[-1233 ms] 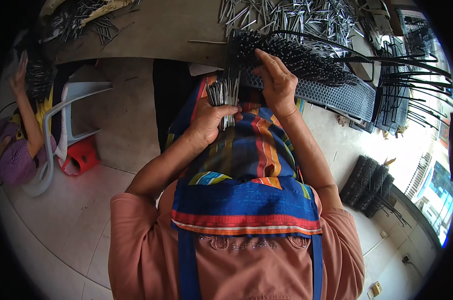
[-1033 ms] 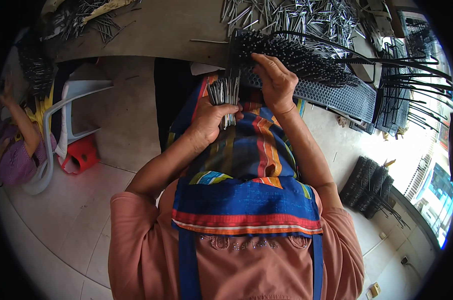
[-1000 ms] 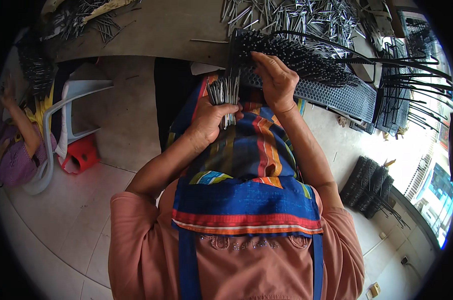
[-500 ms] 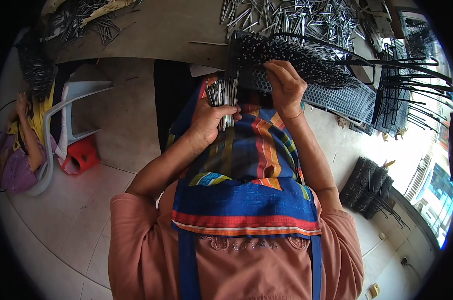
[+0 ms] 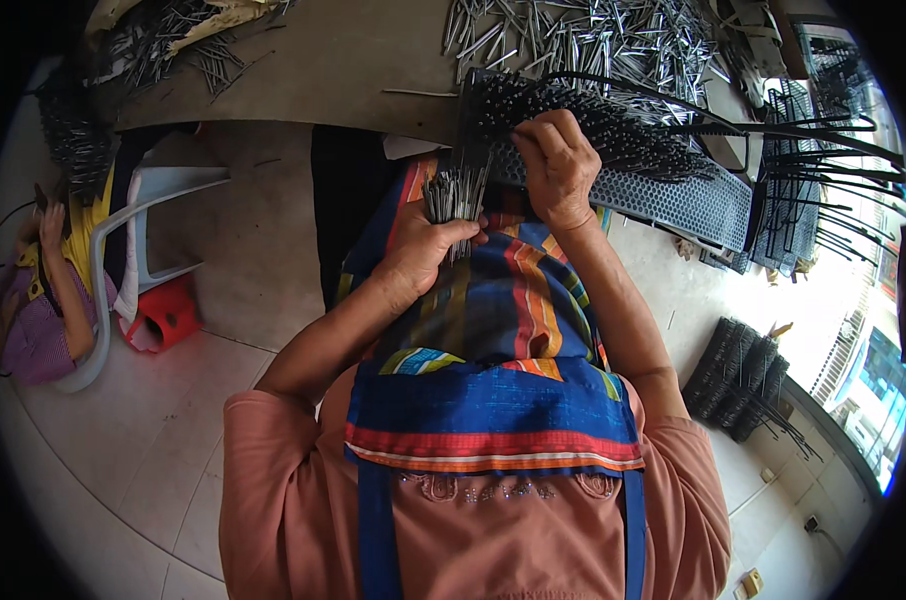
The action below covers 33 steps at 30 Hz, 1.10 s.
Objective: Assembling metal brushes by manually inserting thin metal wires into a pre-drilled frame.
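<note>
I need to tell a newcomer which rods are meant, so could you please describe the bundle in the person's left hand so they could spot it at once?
Start at the brown table, then drop to its near edge above the striped apron. There the left hand grips the bundle of thin grey metal rods, upright and gathered, unlike the rods scattered loose on the table.

Loose metal pins (image 5: 583,40) are crowding the far right of the desk (image 5: 343,70) and the pin-studded perforated panel (image 5: 663,185) is blocking its near edge, while bare desk surface is lying open left of them.
</note>
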Motion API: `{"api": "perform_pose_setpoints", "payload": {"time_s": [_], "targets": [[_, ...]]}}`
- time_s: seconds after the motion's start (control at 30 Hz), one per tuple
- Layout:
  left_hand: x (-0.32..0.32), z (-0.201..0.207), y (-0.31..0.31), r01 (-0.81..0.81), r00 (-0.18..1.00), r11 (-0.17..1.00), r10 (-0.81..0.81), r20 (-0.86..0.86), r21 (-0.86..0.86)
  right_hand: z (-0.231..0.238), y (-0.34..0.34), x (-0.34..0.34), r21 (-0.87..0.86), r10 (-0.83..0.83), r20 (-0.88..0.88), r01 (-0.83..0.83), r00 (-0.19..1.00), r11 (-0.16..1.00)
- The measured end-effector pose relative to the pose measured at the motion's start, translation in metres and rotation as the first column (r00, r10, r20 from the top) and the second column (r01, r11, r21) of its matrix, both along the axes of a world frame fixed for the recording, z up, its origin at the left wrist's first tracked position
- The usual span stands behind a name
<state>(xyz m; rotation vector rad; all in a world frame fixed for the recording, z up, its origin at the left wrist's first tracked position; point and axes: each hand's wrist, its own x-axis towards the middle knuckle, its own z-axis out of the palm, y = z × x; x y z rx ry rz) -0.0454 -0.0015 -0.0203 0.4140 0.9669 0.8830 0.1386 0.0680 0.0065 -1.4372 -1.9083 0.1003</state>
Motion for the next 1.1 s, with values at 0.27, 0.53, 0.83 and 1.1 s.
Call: {"api": "perform_pose_setpoints", "payload": {"time_s": [0.27,0.53,0.83,1.1], "targets": [[-0.001,-0.004,0.004,0.038,0.999,0.998,-0.039,-0.029,-0.041,0.004,0.011,-0.002,0.007,0.170,0.172,-0.174,0.970,0.985],[0.006,0.023,0.016,0.139,0.987,0.990,-0.141,0.080,0.033,0.019,-0.022,0.012,-0.767,-0.347,-0.582,-0.355,0.736,0.534],[0.030,0.017,0.010,0.038,0.999,0.990,-0.041,0.024,0.137,0.012,-0.033,0.025,-0.694,-0.465,-0.713,-0.431,0.525,0.578],[0.021,0.006,0.006,0.055,0.997,0.991,-0.060,-0.038,-0.118,-0.006,-0.018,0.009,-0.230,-0.153,-0.683,-0.011,0.714,0.973]]}}
